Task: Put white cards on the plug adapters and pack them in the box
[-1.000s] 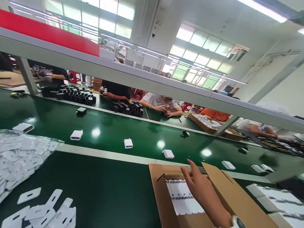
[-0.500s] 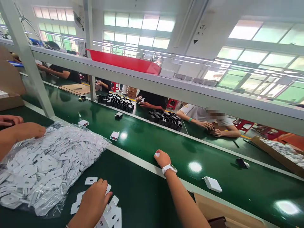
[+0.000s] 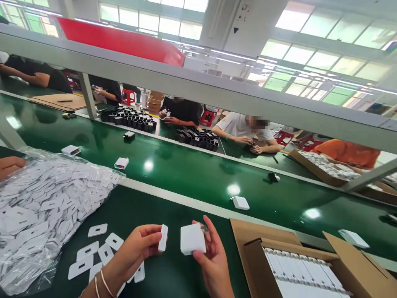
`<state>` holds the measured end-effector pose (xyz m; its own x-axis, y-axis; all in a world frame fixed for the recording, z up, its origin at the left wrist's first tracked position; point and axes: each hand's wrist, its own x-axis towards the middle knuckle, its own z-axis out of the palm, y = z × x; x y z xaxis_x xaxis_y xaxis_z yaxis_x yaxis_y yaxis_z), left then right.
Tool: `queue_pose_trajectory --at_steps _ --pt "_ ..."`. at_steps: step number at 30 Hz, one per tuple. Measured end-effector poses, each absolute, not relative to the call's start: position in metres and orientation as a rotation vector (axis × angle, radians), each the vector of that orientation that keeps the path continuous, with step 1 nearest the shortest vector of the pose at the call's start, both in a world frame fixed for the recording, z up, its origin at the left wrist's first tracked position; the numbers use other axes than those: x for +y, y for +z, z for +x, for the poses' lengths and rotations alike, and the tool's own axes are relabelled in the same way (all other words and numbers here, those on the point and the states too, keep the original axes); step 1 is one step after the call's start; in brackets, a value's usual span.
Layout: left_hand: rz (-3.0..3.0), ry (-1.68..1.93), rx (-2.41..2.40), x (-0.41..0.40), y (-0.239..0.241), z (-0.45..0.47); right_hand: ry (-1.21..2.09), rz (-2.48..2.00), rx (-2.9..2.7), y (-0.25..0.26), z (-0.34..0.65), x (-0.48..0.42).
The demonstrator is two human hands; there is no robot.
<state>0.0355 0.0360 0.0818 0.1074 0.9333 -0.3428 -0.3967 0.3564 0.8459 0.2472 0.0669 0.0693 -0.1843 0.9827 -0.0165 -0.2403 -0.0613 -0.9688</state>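
Low in the middle of the head view, my left hand (image 3: 133, 252) pinches a small white cover plate (image 3: 163, 238), held on edge. Facing it across a narrow gap is a white charger (image 3: 192, 240) in my right hand (image 3: 215, 265), gripped between thumb and fingers. The charger's metal prongs point toward the fingers at the right. Beneath and beside my left forearm, several loose white cover plates (image 3: 80, 267) with small slots lie on the dark green table (image 3: 161, 275). My left forearm hides some of them.
A clear plastic bag (image 3: 105, 190) heaped with cover plates lies at the left, near another person's hand (image 3: 11, 166). An open cardboard box (image 3: 257, 260) of white chargers stands at the right. White chargers (image 3: 241, 203) sit along the green conveyor belt (image 3: 186, 174). Co-workers sit beyond it.
The view has turned right, bringing the box in. My left hand has lifted a cover plate from the loose ones. My right hand has come back from over the belt and holds a charger.
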Motion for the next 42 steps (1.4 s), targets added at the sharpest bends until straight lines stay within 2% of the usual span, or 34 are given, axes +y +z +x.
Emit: queue_pose_trajectory --at_steps 2,5,12,20,26,33,35,39,42 --pt "0.445 1.113 0.836 0.035 0.078 0.056 1.444 -0.895 -1.162 0.062 0.249 0.049" --pt "0.401 1.068 0.792 0.032 0.070 0.075 1.377 -0.846 -1.195 0.049 0.251 0.035" --pt "0.356 1.053 0.891 0.028 0.058 0.079 1.368 -0.938 -1.237 0.028 0.249 0.023" --pt "0.412 1.036 0.938 0.027 0.056 0.076 1.334 -0.956 -1.345 0.036 0.247 0.025" --pt "0.799 1.086 1.051 0.018 0.062 0.076 1.004 -1.001 -1.602 0.030 0.248 0.024" --pt "1.422 1.249 1.424 0.000 0.058 0.090 0.860 -0.774 -1.684 0.019 0.240 0.020" --pt "1.482 1.340 1.425 0.000 0.055 0.089 0.946 -0.759 -1.675 0.021 0.238 0.018" --pt "1.515 1.433 1.338 0.002 0.054 0.082 1.405 -0.644 -1.533 0.026 0.244 0.018" --pt "1.601 1.424 1.211 0.004 0.057 0.080 1.570 -0.606 -1.410 0.026 0.255 0.024"
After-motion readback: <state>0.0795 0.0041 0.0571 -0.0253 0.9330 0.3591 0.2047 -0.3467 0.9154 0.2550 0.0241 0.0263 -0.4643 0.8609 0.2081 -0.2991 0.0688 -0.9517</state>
